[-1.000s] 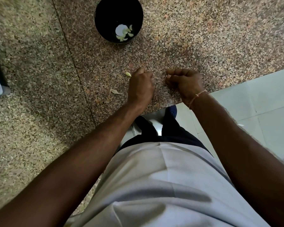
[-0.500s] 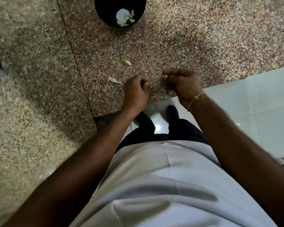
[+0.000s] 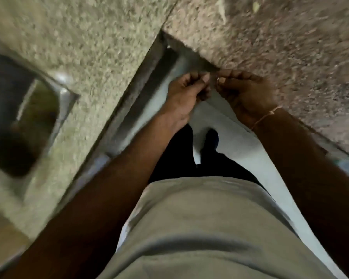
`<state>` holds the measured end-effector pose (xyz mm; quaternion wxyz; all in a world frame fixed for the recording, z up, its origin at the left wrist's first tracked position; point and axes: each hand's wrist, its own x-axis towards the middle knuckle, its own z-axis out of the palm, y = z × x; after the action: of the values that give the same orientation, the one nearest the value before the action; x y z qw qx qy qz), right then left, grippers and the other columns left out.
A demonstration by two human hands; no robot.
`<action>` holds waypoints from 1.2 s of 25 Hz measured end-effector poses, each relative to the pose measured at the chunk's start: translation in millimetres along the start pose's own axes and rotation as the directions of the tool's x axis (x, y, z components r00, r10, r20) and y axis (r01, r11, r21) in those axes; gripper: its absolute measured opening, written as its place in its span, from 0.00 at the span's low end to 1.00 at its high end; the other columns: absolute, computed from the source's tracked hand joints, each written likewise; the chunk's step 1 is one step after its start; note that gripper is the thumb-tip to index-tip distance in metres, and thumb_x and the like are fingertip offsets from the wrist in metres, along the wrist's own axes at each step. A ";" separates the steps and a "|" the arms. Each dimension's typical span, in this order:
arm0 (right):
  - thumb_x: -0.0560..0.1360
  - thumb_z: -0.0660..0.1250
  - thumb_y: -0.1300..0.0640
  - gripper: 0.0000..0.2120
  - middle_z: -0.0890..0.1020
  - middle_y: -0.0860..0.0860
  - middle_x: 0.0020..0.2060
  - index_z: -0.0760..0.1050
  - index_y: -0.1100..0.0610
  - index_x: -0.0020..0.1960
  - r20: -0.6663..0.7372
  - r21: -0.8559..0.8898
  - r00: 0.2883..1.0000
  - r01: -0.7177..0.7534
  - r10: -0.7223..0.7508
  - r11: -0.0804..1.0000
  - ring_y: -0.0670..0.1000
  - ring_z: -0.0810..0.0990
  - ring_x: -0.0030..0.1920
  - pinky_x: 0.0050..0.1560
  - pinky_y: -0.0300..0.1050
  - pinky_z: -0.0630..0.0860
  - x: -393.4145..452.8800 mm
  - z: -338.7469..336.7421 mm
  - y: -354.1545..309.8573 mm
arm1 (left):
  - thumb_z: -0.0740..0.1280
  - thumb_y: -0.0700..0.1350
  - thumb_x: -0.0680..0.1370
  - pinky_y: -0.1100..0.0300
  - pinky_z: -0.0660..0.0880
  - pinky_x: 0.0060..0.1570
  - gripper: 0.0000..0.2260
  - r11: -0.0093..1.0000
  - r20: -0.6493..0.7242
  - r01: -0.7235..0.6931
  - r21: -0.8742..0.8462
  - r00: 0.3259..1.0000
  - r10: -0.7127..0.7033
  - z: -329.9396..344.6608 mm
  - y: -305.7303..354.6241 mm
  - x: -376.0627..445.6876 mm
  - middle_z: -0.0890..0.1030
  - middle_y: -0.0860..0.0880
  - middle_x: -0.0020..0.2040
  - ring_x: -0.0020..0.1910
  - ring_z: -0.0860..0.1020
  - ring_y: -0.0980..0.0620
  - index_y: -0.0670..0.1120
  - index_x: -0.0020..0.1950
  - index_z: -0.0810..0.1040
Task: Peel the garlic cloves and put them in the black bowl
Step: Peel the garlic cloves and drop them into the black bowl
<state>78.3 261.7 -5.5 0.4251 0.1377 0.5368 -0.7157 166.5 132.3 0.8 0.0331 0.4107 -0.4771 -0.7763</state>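
The frame is blurred. My left hand (image 3: pixel 186 93) and my right hand (image 3: pixel 245 93) are close together over the front edge of the speckled granite counter (image 3: pixel 280 57). All fingers are curled, fingertips facing each other. A small pale garlic clove (image 3: pixel 219 79) shows between the right fingertips; my left thumb and forefinger pinch at it from the other side. Most of the clove is hidden. The black bowl is out of view.
Bits of pale garlic skin (image 3: pixel 222 11) lie on the counter near the top edge. A steel sink (image 3: pixel 28 109) is set in the paler counter slab at the left. Below my hands are white floor tiles (image 3: pixel 220 121) and my shoes.
The view has tipped down and swung left, so the black bowl has left the frame and the sink has come in. Both hands have drawn back from the countertop to its front edge.
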 end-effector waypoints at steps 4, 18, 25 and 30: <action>0.77 0.67 0.74 0.08 0.85 0.54 0.39 0.81 0.64 0.49 0.151 -0.258 0.971 -0.144 0.187 0.955 0.50 0.85 0.45 0.53 0.43 0.83 -24.6 38.5 79.1 | 0.66 0.33 0.83 0.62 0.79 0.36 0.08 0.981 -0.244 -0.025 -0.192 0.970 -0.023 -78.6 -53.8 -74.4 0.80 0.48 0.34 0.33 0.78 0.54 0.41 0.46 0.80; 0.72 0.70 0.76 0.09 0.86 0.58 0.40 0.84 0.65 0.47 0.220 -0.831 0.808 -0.138 0.546 0.538 0.56 0.85 0.46 0.53 0.46 0.83 -145.6 138.9 415.7 | 0.67 0.33 0.82 0.63 0.80 0.38 0.06 0.674 -0.696 -0.326 -0.663 0.600 -0.395 -310.2 -316.2 -265.4 0.80 0.47 0.38 0.31 0.78 0.56 0.40 0.48 0.80; 0.73 0.69 0.76 0.12 0.87 0.56 0.38 0.85 0.61 0.45 0.271 -0.942 0.784 0.097 0.559 0.321 0.52 0.85 0.41 0.52 0.48 0.84 -65.5 121.0 600.1 | 0.67 0.31 0.82 0.61 0.79 0.36 0.09 0.481 -0.724 -0.557 -0.677 0.389 -0.569 -383.4 -456.3 -209.8 0.82 0.50 0.32 0.30 0.79 0.55 0.42 0.45 0.80; 0.75 0.67 0.74 0.15 0.86 0.54 0.38 0.85 0.56 0.44 0.382 -0.922 0.715 0.341 0.585 0.185 0.53 0.84 0.42 0.52 0.49 0.83 12.8 117.8 727.4 | 0.68 0.31 0.81 0.60 0.81 0.36 0.08 0.520 -0.735 -0.561 -0.644 0.269 -0.622 -443.5 -538.6 -139.6 0.83 0.43 0.39 0.32 0.81 0.51 0.42 0.45 0.82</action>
<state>651.3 106.3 -442.2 0.6360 -0.3895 0.6474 -0.1574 738.9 169.9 -420.2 0.4913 0.7224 0.1101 -0.4740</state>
